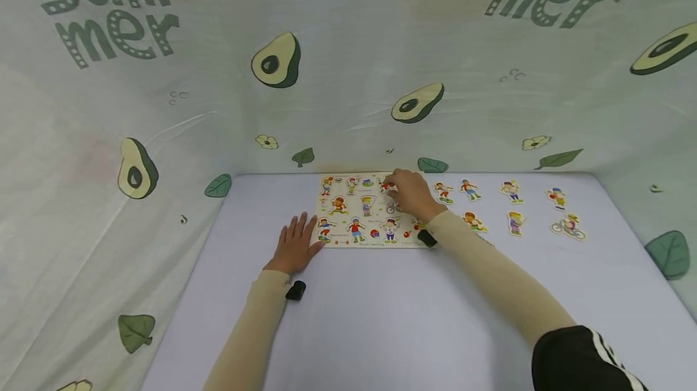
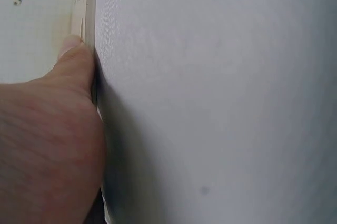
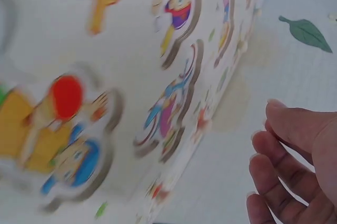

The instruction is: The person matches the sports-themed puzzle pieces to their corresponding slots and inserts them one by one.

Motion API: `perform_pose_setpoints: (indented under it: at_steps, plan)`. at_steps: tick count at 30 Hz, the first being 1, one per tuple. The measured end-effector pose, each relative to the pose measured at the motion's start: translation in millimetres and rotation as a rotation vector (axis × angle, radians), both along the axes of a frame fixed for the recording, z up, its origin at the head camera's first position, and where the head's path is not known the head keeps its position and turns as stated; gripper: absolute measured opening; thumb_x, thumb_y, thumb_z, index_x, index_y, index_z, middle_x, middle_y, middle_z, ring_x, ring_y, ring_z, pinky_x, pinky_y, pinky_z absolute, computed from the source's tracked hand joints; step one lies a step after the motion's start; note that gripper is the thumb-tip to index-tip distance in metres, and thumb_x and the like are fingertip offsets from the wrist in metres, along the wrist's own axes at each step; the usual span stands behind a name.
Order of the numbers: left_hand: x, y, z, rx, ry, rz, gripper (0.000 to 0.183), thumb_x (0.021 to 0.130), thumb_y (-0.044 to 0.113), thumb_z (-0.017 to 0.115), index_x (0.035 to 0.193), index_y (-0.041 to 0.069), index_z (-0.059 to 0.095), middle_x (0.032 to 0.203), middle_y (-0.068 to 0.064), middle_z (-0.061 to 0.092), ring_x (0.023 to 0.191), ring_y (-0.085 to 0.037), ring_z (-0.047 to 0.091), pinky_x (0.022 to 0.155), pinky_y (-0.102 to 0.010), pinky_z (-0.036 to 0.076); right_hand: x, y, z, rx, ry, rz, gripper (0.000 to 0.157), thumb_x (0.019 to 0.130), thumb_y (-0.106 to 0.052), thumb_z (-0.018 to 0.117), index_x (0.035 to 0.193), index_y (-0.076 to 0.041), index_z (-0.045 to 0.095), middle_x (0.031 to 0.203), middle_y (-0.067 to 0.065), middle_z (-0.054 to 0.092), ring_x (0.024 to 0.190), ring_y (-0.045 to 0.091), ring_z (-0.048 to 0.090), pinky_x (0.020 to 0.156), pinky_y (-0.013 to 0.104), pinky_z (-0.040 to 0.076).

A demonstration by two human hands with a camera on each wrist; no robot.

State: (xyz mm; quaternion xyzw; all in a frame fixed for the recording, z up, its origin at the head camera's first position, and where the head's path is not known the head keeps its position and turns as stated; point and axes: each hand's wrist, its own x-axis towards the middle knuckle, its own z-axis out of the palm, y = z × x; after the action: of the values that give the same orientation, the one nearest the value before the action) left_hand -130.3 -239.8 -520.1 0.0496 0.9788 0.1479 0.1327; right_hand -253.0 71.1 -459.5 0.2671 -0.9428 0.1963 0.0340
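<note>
A pale puzzle board (image 1: 343, 243) with sporty child figures lies at the table's far edge. In the right wrist view, the board (image 3: 131, 3) shows figure-shaped recesses with dark edges. My left hand (image 1: 293, 247) rests flat with spread fingers at the board's left side. Its thumb (image 2: 76, 58) lies along the board's edge in the left wrist view. Over the board's upper right is my right hand (image 1: 414, 195), palm partly hidden in the head view. The right wrist view shows its fingers (image 3: 284, 166) loosely bent beside the board, with no piece between them.
Several cut-out figure pieces lie right of the board, among them a cyclist (image 1: 568, 227), a figure in purple (image 1: 515, 223) and a skater (image 1: 443, 193). A printed cloth (image 1: 348, 76) hangs behind the white table (image 1: 370, 318) and along its sides.
</note>
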Motion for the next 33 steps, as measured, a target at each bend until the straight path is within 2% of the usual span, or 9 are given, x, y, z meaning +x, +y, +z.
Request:
perform_pose_setpoints:
  at_steps: [12, 23, 29, 33]
  plan:
    - [-2.5, -6, -9.1, -0.002, 0.010, -0.010, 0.078, 0.111, 0.046, 0.051, 0.170, 0.008, 0.017, 0.177, -0.022, 0.005, 0.162, -0.046, 0.001, 0.129, -0.064, 0.005, 25.9, 60, 0.9, 0.003, 0.013, -0.089, 0.028, 0.093, -0.007, 0.082, 0.120, -0.002, 0.077, 0.113, 0.015, 0.074, 0.103, 0.036, 0.069, 0.089, 0.052, 0.052]
    - [0.5, -2, -1.2, 0.002, -0.012, -0.001, 0.077, 0.111, 0.046, 0.049, 0.170, 0.008, 0.016, 0.177, -0.022, 0.003, 0.162, -0.046, 0.000, 0.129, -0.064, 0.003, 51.2, 113, -4.9, -0.008, 0.026, -0.176, 0.027, 0.093, -0.004, 0.080, 0.119, 0.001, 0.076, 0.112, 0.018, 0.073, 0.101, 0.037, 0.068, 0.087, 0.055, 0.052]
    - [-0.3, -3, -3.0, 0.008, -0.014, -0.009, 0.077, 0.112, 0.046, 0.048, 0.170, 0.008, 0.016, 0.177, -0.022, 0.003, 0.162, -0.046, 0.000, 0.129, -0.064, 0.003, 63.4, 133, -7.8, -0.003, 0.041, -0.196, 0.026, 0.090, -0.002, 0.081, 0.116, 0.002, 0.078, 0.109, 0.019, 0.073, 0.098, 0.040, 0.069, 0.082, 0.055, 0.051]
    - [0.1, -2, -3.8, 0.000, -0.008, -0.011, 0.077, 0.112, 0.045, 0.049, 0.170, 0.008, 0.016, 0.177, -0.022, 0.003, 0.162, -0.047, 0.001, 0.129, -0.064, 0.004, 70.6, 145, -10.2, 0.008, 0.037, -0.212, 0.025, 0.091, -0.002, 0.081, 0.115, 0.003, 0.078, 0.108, 0.019, 0.073, 0.097, 0.040, 0.068, 0.083, 0.057, 0.050]
